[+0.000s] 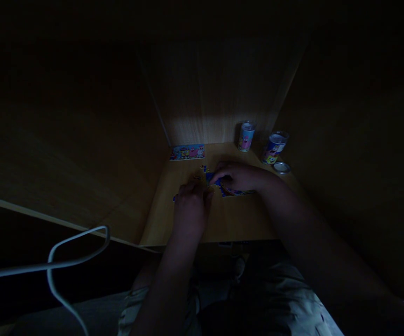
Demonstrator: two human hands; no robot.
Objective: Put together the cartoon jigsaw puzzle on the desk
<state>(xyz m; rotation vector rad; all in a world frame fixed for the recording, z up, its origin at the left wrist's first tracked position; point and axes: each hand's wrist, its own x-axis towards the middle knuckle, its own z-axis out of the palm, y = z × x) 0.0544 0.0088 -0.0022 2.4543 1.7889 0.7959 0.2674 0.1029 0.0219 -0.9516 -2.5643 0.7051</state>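
Observation:
A partly joined jigsaw puzzle (238, 192), mostly blue, lies flat on the wooden desk (240, 219). My right hand (237, 176) reaches over it from the right, its fingers bent in a pinch at a blue puzzle piece near the puzzle's left side. Just left of that, my left hand (192, 200) rests low over the desk with curled fingers; whatever they hold is hidden in the dim light. Loose puzzle pieces (205, 169) lie beyond the hands, and another small piece (174, 198) shows beside my left hand.
A cartoon picture card (187, 152) lies at the back left. Two printed cans, one (245, 137) at the back and one (273, 148) nearer, stand at the right beside a round lid (281, 168). Wooden panels enclose the desk. A white cable (75, 261) loops at the lower left.

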